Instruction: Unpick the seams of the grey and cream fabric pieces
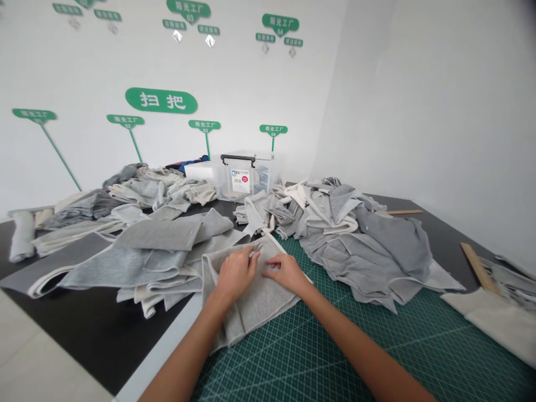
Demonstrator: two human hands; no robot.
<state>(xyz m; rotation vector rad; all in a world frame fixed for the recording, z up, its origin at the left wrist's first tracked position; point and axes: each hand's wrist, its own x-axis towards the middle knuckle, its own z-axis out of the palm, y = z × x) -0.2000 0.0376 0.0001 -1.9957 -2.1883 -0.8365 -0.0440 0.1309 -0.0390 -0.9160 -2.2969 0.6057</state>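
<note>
- Left forearm [190, 346] and right forearm [360, 346] enter from the lower edge and converge on the cloth [262, 310].
- Location: the cloth lies partly on the green mat [355, 340], its left part over the pale strip [165, 340] beside the mat. Folds show near its left side.
- Left hand [237, 273]: rests on the cloth, fingers bent, thumb close to the forefinger. A small grey item shows at the fingertips; its kind, and the grip on it, cannot be told.
- Right hand [288, 272]: low over the cloth, thumb and forefinger nearly together, narrow gap. Whether anything fine is between them cannot be told.
- Step in hand (judgement): close fingertip work on the upper part of the cloth, both hands facing each other.
- Next-move requirement (judgement): steady the cloth with one hand, align the other's fingertips with the working spot, and avoid dragging the folds out of position.
- Surroundings: the left pile [153, 234] sits just beside the cloth on the black table [104, 321]; the right pile [364, 240] lies across the mat's far part. Behind, between the piles, stands the clear box [240, 181].
</note>
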